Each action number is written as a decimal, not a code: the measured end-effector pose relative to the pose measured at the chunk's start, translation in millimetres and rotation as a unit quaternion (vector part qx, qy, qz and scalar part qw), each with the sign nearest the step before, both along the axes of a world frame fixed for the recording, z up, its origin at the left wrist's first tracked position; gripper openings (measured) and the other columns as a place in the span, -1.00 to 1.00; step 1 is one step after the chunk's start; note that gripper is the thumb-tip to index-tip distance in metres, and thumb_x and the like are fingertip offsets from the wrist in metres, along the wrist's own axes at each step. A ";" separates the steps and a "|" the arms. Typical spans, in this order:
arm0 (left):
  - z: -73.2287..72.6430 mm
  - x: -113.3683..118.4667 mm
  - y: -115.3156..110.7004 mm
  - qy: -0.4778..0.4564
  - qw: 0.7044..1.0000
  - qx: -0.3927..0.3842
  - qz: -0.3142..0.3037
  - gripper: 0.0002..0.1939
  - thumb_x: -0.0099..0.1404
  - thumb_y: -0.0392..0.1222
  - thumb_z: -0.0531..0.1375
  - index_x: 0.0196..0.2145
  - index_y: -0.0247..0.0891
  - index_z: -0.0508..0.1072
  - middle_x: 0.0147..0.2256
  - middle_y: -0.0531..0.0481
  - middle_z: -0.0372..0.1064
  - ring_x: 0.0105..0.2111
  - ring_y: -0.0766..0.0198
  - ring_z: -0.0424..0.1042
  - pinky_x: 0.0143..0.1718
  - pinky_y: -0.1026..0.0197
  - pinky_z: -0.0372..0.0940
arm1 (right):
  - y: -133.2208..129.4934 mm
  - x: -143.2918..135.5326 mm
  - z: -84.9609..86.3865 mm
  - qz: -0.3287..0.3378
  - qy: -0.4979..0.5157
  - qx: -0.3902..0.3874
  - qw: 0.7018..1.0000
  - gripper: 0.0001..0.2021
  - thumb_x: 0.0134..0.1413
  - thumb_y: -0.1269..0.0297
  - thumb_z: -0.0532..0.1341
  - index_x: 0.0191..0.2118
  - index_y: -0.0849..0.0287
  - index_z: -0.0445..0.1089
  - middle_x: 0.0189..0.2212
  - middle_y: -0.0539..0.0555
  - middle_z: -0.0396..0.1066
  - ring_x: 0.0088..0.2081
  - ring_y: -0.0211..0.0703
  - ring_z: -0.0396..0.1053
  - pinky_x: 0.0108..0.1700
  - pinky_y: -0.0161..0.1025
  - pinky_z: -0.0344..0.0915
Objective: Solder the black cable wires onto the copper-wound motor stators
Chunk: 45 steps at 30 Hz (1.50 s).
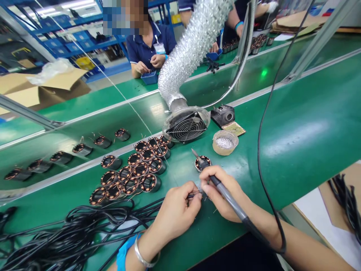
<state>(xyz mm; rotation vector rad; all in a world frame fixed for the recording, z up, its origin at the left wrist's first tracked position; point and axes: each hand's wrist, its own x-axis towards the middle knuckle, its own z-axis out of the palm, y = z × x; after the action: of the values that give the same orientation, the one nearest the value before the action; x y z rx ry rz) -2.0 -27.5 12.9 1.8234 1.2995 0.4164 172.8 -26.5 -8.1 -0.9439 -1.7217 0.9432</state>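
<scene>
My right hand (pixel 222 192) is closed around a soldering iron (pixel 229 199), its tip pointing up and to the left. Behind the iron's tip, a copper-wound motor stator (pixel 202 163) sits on the green bench, partly hidden by the iron and my fingers. My left hand (pixel 180 207) pinches the end of a black cable (pixel 191 195) close to my right fingertips. Thin wire ends show between the two hands, too small to make out fully. Left of my hands stand several more stators (pixel 140 169) in a cluster.
A fume extractor fan (pixel 187 127) on a silver duct (pixel 194 49) hangs over the bench. A soldering iron stand (pixel 223 115) and a round tub (pixel 225 142) are at its right. Black cables (pixel 70 233) pile up front left. A co-worker (pixel 152 52) sits opposite.
</scene>
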 end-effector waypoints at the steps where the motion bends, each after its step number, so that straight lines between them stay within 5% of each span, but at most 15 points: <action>1: 0.0 -0.1 0.5 0.002 1.000 -0.004 0.002 -0.81 0.32 -0.24 0.08 -0.47 -0.22 0.27 -0.61 0.17 0.13 -0.60 0.37 0.07 -0.52 0.27 -0.06 | 0.0 0.5 0.0 -0.007 0.010 -0.014 1.000 -0.81 0.23 0.46 0.08 -0.07 0.09 0.20 -0.39 -0.06 0.31 -0.49 -0.35 0.29 -0.41 -0.38 0.29; 10: -10.4 -8.4 8.3 -0.186 0.964 -0.186 0.046 -0.66 0.33 0.07 0.11 -0.41 -0.27 0.33 -0.63 0.16 0.17 -0.61 0.40 0.03 -0.54 0.32 -0.02 | 1.0 12.3 1.6 -0.001 -0.102 0.179 0.979 -0.80 0.22 0.54 0.07 -0.13 0.16 0.33 -0.39 0.02 0.43 -0.41 -0.25 0.30 -0.34 -0.29 0.30; 21: -10.9 1.5 4.1 -0.291 0.897 -0.309 0.124 -0.56 0.16 0.17 0.25 -0.50 -0.24 0.24 -0.70 0.26 0.05 -0.72 0.50 -0.21 -0.69 0.35 -0.27 | -6.6 10.6 -4.6 -0.009 -0.153 0.224 0.963 -0.65 0.15 0.59 0.11 0.02 0.15 0.28 -0.38 0.04 0.38 -0.39 -0.18 0.25 -0.34 -0.24 0.26; 26: -15.0 3.0 0.7 -0.277 0.886 -0.348 0.128 -0.61 0.17 0.13 0.24 -0.50 -0.23 0.25 -0.74 0.27 0.02 -0.74 0.50 -0.24 -0.72 0.36 -0.31 | -9.6 12.4 6.8 0.022 -0.208 0.225 0.952 -0.72 0.30 0.48 0.02 0.07 0.19 0.28 -0.40 0.06 0.31 -0.38 -0.15 0.25 -0.39 -0.26 0.26; 30: -17.8 6.6 -2.0 -0.277 0.887 -0.343 0.135 -0.68 0.17 0.02 0.22 -0.52 -0.23 0.25 -0.75 0.28 -0.03 -0.73 0.51 -0.25 -0.71 0.38 -0.29 | -10.8 14.4 15.2 0.020 -0.276 0.243 0.929 -0.74 0.36 0.41 -0.04 -0.01 0.19 0.35 -0.46 0.06 0.30 -0.42 -0.13 0.26 -0.45 -0.26 0.24; 39: -17.2 13.1 -6.5 -0.300 0.881 -0.301 0.210 -0.70 0.11 0.01 0.24 -0.52 -0.22 0.25 -0.76 0.30 -0.07 -0.74 0.51 -0.26 -0.70 0.39 -0.23 | -6.9 16.6 -1.8 0.000 -0.099 0.098 0.990 -0.75 0.05 0.51 0.18 -0.13 0.12 0.30 -0.39 -0.02 0.43 -0.46 -0.28 0.35 -0.37 -0.34 0.34; 45: -21.1 21.1 -6.6 -0.296 0.881 -0.271 0.250 -0.70 0.13 0.01 0.23 -0.51 -0.22 0.24 -0.75 0.30 -0.05 -0.72 0.51 -0.23 -0.69 0.40 -0.22 | -0.1 5.9 -19.2 -0.094 -0.072 0.201 0.972 -0.80 0.15 0.55 0.11 -0.17 0.12 0.31 -0.40 0.00 0.44 -0.43 -0.24 0.37 -0.34 -0.29 0.37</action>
<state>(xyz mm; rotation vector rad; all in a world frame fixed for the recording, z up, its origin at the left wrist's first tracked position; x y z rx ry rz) 19.1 -34.1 -8.1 0.7837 1.2570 0.7316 178.7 -26.6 -27.3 -0.8972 -1.8167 0.3875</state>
